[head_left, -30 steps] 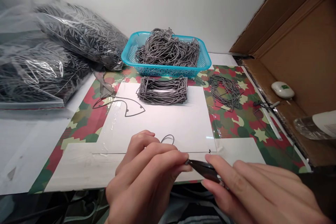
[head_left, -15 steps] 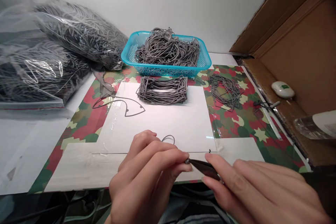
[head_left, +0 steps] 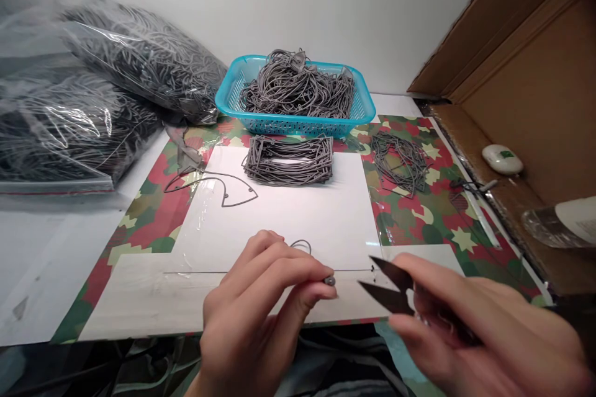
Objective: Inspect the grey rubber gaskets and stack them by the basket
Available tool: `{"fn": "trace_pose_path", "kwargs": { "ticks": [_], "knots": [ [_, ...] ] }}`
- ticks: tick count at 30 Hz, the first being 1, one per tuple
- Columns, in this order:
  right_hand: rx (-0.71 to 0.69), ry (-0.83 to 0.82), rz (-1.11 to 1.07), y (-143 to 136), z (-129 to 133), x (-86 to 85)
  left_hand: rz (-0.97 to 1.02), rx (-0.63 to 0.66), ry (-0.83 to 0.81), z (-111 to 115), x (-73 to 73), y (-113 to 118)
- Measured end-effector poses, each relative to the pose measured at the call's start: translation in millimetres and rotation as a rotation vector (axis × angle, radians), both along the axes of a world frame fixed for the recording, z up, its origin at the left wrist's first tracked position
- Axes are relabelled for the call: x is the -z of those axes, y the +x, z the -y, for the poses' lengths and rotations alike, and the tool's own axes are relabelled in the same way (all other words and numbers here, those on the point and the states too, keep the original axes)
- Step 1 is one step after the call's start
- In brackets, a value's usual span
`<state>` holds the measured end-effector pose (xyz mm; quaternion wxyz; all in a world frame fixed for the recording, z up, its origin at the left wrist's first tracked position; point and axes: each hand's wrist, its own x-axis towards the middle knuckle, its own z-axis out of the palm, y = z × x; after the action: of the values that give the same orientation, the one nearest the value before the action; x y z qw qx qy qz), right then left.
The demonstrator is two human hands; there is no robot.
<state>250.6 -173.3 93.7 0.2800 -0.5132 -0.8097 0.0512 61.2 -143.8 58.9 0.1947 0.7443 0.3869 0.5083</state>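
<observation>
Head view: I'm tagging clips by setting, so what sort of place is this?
Probably a small hand-trimming workbench: bagged grey gaskets, a basket heaped with more, and snips in the right hand.

Basket (head_left: 233, 96): at the back, middle, holding a heap (head_left: 298, 87).
Stack (head_left: 288, 160): just before the basket, on the sheet (head_left: 326, 217).
Bags (head_left: 93, 93): left (one upon another).
Box (head_left: 526, 93): right.
Hands: nearest, left hand (head_left: 256, 316) beside right hand (head_left: 470, 329).
</observation>
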Motion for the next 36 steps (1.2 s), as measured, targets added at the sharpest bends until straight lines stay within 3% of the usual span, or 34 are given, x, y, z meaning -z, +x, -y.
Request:
{"fn": "trace_pose_path", "kwargs": {
  "ticks": [5,9,17,24,32,36],
  "knots": [
    [0.049,-0.334,-0.397,1,-14,3.8,0.022,0.017,-0.053,-1,2.8,1],
    [0.061,-0.577,-0.553,-6,-22,1.6,-0.009,0.038,-0.074,-1,4.9,1],
    [-0.005,-0.735,-0.706,-19,-28,6.4,-0.098,0.084,-0.091,1,10.6,-3],
    [-0.056,-0.619,-0.479,-12,-23,9.5,-0.194,0.027,0.007,1,8.4,-4],
    [-0.134,-0.244,-0.241,-13,-17,20.3,-0.31,-0.01,-0.02,7,6.1,-4],
    [-0.183,-0.267,-0.202,-14,-19,22.4,-0.365,-0.013,-0.007,6,7.4,-5]
  ]
}}
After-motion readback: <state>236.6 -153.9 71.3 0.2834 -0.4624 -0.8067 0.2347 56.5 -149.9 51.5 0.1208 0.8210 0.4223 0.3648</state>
